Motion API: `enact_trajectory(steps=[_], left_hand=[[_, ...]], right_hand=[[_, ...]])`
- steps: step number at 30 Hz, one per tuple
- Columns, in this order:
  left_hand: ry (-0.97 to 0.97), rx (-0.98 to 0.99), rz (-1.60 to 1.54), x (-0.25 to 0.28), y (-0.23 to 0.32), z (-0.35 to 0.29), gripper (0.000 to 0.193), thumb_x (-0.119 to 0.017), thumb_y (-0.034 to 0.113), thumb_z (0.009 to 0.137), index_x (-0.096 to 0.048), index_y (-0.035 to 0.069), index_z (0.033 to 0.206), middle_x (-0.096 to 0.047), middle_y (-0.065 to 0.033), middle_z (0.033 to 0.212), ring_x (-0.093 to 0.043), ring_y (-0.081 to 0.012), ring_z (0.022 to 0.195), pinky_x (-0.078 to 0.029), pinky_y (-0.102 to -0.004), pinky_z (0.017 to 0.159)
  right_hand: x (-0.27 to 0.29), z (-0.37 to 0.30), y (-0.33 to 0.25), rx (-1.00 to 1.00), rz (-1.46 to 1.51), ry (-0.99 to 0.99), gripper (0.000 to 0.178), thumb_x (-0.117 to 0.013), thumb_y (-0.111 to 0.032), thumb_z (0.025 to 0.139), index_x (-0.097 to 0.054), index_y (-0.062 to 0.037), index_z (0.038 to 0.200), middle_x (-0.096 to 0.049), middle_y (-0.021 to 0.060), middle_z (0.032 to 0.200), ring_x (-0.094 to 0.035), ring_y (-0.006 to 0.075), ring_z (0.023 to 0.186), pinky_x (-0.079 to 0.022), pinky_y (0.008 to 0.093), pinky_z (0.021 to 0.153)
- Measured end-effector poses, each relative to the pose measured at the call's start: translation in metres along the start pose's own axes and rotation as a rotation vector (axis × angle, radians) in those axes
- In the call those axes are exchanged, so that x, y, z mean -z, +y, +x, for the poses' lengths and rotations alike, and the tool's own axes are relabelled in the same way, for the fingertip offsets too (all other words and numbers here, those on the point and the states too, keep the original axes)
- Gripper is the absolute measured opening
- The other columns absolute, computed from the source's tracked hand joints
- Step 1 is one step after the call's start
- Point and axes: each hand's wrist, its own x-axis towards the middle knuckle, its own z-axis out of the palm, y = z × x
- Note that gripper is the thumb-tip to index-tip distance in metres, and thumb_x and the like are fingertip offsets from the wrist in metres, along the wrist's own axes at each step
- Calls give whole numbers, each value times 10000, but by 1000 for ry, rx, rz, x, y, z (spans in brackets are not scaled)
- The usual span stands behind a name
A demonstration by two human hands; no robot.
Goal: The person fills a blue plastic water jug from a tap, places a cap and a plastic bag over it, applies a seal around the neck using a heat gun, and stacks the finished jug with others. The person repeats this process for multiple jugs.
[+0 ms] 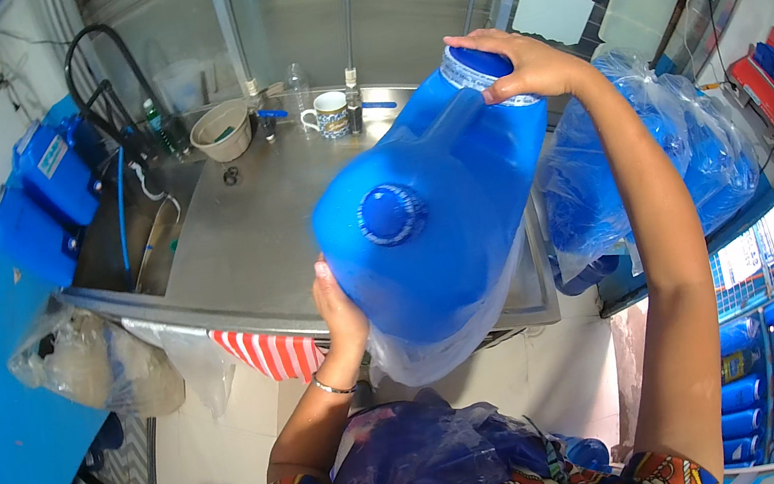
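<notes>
A large blue plastic water jug (445, 223) is held tilted in front of me, at the near edge of the steel counter. My left hand (341, 305) supports its lower left side; most of the fingers are hidden behind it. My right hand (526, 63) grips the top over the wide blue cap (478, 63), fingers spread across its rim. A smaller round blue cap (390, 214) faces me on the jug's left end. Clear plastic film (426, 357) hangs under the jug's near side.
On the steel counter (252, 223) stand a patterned mug (328, 114), a beige bowl (222, 131) and two taps. Blue jugs (52, 173) stand at the left. Bagged blue jugs (646, 150) sit at the right. A striped red cloth (268, 355) hangs off the counter's front.
</notes>
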Motion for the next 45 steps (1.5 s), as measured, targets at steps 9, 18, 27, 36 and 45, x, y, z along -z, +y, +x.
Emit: enact_trajectory(steps=[9, 18, 27, 36, 45], left_hand=[[-298, -808, 645, 45, 77, -24, 333, -571, 49, 671, -569, 37, 1004, -579, -145, 1069, -556, -306, 997, -429, -401, 867], [-1083, -722, 1254, 29, 160, -6, 237, -712, 137, 685, -665, 70, 908, -607, -62, 759, -600, -248, 776, -504, -396, 686], [-1408, -802, 1232, -51, 263, 66, 68, -706, 107, 713, -671, 50, 727, -632, -123, 689, -608, -324, 661, -458, -405, 565], [-1444, -761, 1033, -105, 314, 145, 103, -698, 114, 800, -701, 25, 749, -672, -68, 660, -650, -189, 612, -517, -310, 607], [-1326, 84, 313, -170, 191, 275, 278, -561, 263, 927, -633, 43, 1081, -681, -66, 936, -657, -119, 746, -564, -286, 645]], right_hand=[[-7, 0, 9, 59, 55, 42, 879, -718, -492, 681, -372, -281, 1461, -381, 207, 1458, -394, 375, 1326, -332, 428, 1094], [-16, -25, -8, 83, 107, 305, 737, -757, -394, 708, -507, -195, 1373, -536, 178, 1278, -527, 335, 1186, -432, 403, 1001], [-17, -103, -62, 124, 134, 573, 398, -708, -176, 804, -651, -103, 1191, -606, 135, 1152, -585, 290, 1087, -464, 360, 939], [-33, -136, -95, 135, 199, 453, 384, -699, -51, 728, -662, -32, 1110, -626, 118, 1099, -601, 239, 1025, -473, 344, 889], [-71, -127, -21, -59, 1334, 401, 285, -462, -281, 994, -535, -30, 1109, -630, 99, 963, -624, 165, 867, -491, 279, 771]])
